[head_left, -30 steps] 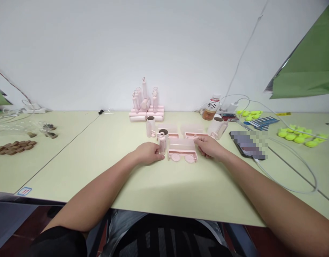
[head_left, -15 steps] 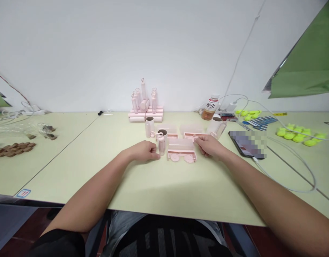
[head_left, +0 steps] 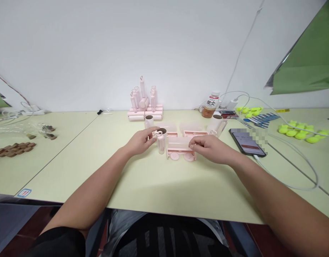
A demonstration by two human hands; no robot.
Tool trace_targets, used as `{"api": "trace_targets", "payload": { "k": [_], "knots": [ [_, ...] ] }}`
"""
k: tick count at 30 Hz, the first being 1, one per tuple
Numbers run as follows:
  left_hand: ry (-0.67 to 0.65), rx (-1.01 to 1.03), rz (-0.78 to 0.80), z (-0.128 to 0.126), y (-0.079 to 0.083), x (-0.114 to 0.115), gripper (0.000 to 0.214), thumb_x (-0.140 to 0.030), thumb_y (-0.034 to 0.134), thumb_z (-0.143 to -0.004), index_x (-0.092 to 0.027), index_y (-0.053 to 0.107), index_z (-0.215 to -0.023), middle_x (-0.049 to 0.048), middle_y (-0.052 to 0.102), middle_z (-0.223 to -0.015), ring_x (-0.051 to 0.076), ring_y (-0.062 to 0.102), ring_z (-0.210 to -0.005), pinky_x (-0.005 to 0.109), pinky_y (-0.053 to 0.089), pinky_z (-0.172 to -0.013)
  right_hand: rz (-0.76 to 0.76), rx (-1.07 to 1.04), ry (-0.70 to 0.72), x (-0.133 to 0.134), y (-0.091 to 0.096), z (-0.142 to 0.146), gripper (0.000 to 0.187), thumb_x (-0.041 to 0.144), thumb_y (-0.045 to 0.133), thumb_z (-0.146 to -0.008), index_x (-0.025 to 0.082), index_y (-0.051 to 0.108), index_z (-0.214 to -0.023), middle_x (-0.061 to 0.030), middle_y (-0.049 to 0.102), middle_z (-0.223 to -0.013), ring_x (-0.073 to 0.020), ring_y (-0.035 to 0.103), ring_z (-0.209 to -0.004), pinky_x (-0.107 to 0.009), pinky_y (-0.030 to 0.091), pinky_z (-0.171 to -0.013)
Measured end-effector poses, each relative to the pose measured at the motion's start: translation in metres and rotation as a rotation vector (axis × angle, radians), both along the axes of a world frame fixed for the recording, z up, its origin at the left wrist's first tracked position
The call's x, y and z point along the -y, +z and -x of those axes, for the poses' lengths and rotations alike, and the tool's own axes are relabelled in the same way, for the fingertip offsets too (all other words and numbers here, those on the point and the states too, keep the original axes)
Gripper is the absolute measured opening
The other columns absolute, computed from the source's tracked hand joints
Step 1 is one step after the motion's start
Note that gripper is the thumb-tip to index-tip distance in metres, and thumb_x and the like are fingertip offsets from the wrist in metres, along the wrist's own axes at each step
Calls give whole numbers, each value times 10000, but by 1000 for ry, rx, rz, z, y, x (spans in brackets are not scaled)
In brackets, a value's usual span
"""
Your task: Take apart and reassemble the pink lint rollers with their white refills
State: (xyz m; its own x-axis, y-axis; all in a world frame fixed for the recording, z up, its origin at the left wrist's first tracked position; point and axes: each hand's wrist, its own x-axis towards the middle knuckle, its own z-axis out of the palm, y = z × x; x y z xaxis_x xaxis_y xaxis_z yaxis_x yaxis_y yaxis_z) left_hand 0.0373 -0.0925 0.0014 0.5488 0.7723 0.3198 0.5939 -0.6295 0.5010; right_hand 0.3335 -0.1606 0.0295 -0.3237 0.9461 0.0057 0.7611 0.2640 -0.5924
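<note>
Your left hand (head_left: 141, 142) is just left of the small clear tube (head_left: 161, 146) near the centre of the frame, thumb and fingers parted, so that grip looks open. The tube stands upright on the worktop (head_left: 164, 185), looped pink top uppermost, right in front of a wider open-mouthed cylinder (head_left: 164, 136). It looks narrow at the base, so a sideways brush of your thumb could topple it, and a forefinger that overreaches could knock the cylinder behind.

Your right hand (head_left: 211, 148) has its fingertips at the right end of the clear cover (head_left: 177, 142) on the open pink case (head_left: 181, 150), right of the tube. You cannot tell from here whether that grip is pinching the cover or only resting against it. Pressing down on one end might skew the case, or strain its hinge if it has one. Two round pink discs (head_left: 174, 156) show at the case's front; if they are loose, a jolt could shift them.

Watch your right forearm too: the phone (head_left: 247, 142) at centre right trails a white cable (head_left: 287, 185), which a wide outward sweep could snag.
</note>
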Motion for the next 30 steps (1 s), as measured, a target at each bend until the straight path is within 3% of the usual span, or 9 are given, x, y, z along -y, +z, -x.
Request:
{"api": "trace_targets", "payload": {
  "k": [5,9,14,26,30],
  "knots": [
    [-16,17,1,-1,-2,-1,445,-368,465,-933,-242,549,-1352,25,670,-908,130,535,-698,247,431,-667,168,134,100,8,1,4,248,361,558,-826,193,726,-898,-60,705,-823,-191,568,-682,-270,373,-593],
    [-15,27,-14,0,-1,-1,423,-350,475,-933,-249,570,-1333,25,681,-935,126,539,-699,244,437,-670,166,185,119,14,-2,9,196,317,546,-819,201,704,-816,-47,674,-744,-180,546,-639,-276,357,-592],
    [-38,28,-62,0,-2,-3,403,-345,461,-943,-257,587,-1315,39,674,-1000,130,561,-748,241,454,-695,196,309,144,17,-4,18,196,243,500,-809,198,544,-624,3,511,-570,-134,396,-517,-282,253,-521],
    [26,41,-142,2,-9,-9,379,-393,486,-935,-245,630,-1252,73,641,-1107,129,602,-743,281,519,-745,221,261,281,23,-2,22,199,325,526,-850,200,644,-750,3,573,-622,-135,452,-542,-268,268,-510],
    [52,46,-150,3,-7,-9,360,-396,543,-899,-236,634,-1208,61,628,-1104,118,611,-737,270,519,-740,134,259,209,23,-1,26,194,352,548,-859,208,668,-807,-4,630,-677,-142,500,-578,-261,291,-527]
  ]
}}
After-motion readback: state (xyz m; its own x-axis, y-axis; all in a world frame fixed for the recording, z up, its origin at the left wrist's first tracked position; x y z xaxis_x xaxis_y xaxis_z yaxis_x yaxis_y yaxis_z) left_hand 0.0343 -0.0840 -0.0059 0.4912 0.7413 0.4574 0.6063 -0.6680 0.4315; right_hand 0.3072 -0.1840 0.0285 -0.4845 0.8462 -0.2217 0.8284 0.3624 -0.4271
